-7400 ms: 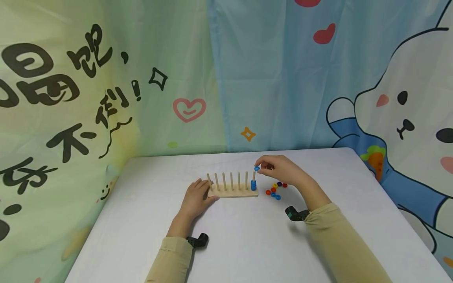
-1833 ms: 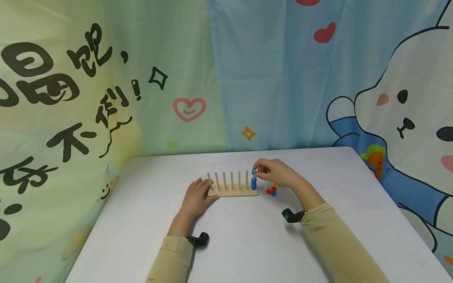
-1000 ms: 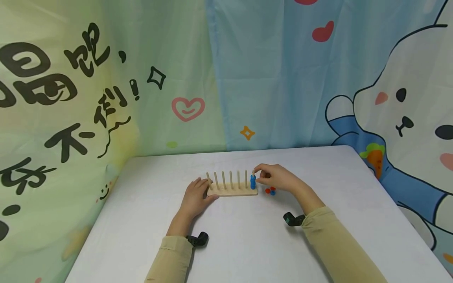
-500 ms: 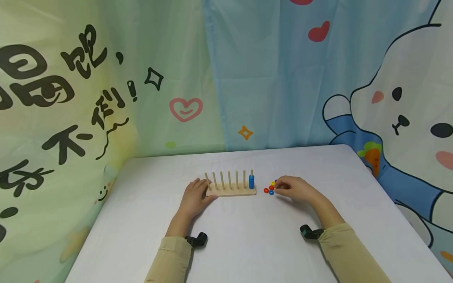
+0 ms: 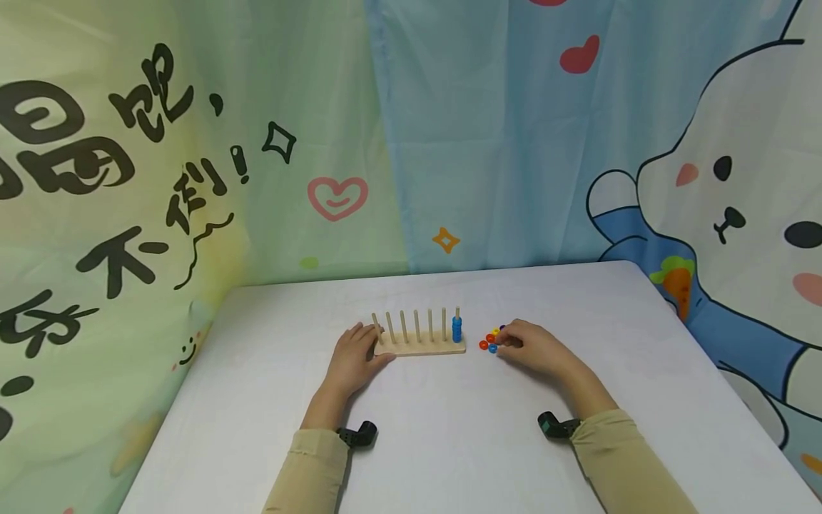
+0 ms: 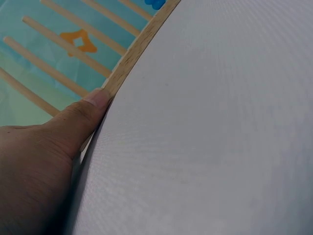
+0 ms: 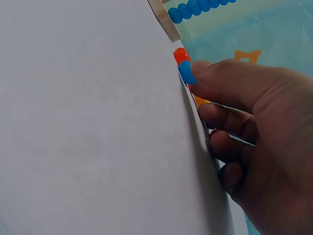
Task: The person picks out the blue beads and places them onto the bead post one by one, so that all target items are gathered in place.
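A wooden peg stand (image 5: pixel 420 348) with a row of upright pegs stands on the table. Blue beads (image 5: pixel 457 330) are stacked on its rightmost peg; the other pegs are bare. My left hand (image 5: pixel 350 360) grips the stand's left end, thumb along the front edge of the base, fingers behind. To the right of the stand, my right hand (image 5: pixel 529 346) is down at a small group of loose beads. Its thumb meets a blue bead (image 7: pixel 186 72) in the right wrist view, beside a red bead (image 7: pixel 181 55). Whether a fingertip presses that bead's far side is hidden.
Loose red (image 5: pixel 484 345), yellow (image 5: pixel 495 332) and dark beads lie close together, partly covered by the right hand. A white cloth covers the table (image 5: pixel 430 435). A printed curtain (image 5: pixel 488 143) hangs behind the table's far edge.
The blue stack on the rightmost peg has grown, and fewer loose beads lie on the table. My right hand has gone from that peg down to the loose beads. The left hand stays put.
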`<state>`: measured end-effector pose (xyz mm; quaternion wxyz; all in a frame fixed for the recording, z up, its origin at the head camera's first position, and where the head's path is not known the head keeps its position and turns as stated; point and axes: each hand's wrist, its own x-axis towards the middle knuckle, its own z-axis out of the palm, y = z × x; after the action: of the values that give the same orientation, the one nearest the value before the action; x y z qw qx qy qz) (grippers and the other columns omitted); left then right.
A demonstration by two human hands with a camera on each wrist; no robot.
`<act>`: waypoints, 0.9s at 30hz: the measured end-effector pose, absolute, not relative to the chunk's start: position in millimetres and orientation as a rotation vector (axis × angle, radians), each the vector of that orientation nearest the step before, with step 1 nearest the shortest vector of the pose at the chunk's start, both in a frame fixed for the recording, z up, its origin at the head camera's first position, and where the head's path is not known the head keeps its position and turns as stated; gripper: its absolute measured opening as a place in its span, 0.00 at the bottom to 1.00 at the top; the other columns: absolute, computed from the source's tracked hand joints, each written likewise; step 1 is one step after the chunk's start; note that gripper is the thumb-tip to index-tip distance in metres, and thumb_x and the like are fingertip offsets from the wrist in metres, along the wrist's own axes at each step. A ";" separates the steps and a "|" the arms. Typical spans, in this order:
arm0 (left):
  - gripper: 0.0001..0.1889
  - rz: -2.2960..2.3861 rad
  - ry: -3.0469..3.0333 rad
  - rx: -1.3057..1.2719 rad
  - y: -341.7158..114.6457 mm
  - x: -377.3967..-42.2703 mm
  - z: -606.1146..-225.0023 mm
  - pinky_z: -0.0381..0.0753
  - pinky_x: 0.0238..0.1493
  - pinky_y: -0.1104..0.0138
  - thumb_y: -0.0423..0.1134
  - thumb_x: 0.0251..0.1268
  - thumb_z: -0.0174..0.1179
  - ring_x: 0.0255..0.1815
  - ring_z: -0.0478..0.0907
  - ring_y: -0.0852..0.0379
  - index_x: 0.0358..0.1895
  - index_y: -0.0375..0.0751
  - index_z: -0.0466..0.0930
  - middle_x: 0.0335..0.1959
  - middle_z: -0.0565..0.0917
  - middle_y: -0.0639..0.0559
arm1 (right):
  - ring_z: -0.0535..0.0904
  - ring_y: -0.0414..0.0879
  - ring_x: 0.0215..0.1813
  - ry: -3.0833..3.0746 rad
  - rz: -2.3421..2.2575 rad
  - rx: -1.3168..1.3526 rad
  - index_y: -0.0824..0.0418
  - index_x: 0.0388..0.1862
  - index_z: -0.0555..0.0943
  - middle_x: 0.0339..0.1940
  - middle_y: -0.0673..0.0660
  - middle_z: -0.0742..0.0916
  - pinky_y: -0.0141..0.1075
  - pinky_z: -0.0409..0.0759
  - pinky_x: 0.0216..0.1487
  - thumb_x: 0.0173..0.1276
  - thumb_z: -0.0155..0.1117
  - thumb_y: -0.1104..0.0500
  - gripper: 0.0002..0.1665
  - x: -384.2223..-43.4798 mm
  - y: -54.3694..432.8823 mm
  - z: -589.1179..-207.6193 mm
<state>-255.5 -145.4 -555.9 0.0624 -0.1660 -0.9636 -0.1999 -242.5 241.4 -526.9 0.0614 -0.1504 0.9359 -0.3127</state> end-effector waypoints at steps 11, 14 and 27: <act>0.36 -0.598 -2.913 -0.501 -145.6 -255.9 -556.3 0.56 0.80 0.47 0.62 0.63 0.62 0.76 0.61 0.42 0.69 0.45 0.73 0.70 0.74 0.48 | 0.75 0.42 0.43 2.953 -0.820 -0.469 0.49 0.42 0.82 0.39 0.46 0.80 0.39 0.78 0.46 0.63 0.72 0.48 0.12 -238.1 234.5 -533.6; 0.36 -0.595 -2.917 -0.498 -145.7 -256.0 -556.5 0.56 0.80 0.47 0.62 0.63 0.62 0.77 0.61 0.42 0.69 0.45 0.72 0.70 0.74 0.48 | 0.75 0.42 0.43 2.974 -0.801 -0.463 0.48 0.42 0.82 0.39 0.46 0.80 0.39 0.78 0.46 0.64 0.71 0.48 0.11 -237.4 233.3 -535.5; 0.36 -0.591 -2.905 -0.506 -145.8 -256.0 -556.6 0.57 0.79 0.47 0.62 0.63 0.62 0.76 0.62 0.42 0.69 0.44 0.73 0.69 0.75 0.47 | 0.77 0.43 0.45 2.995 -0.816 -0.489 0.49 0.43 0.83 0.42 0.47 0.81 0.45 0.81 0.52 0.66 0.69 0.51 0.09 -236.5 234.0 -535.5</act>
<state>-256.0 -145.8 -556.6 0.0669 -0.1678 -0.9638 -0.1962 -236.5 234.0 -535.5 -0.0004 -0.1557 0.9531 -0.2596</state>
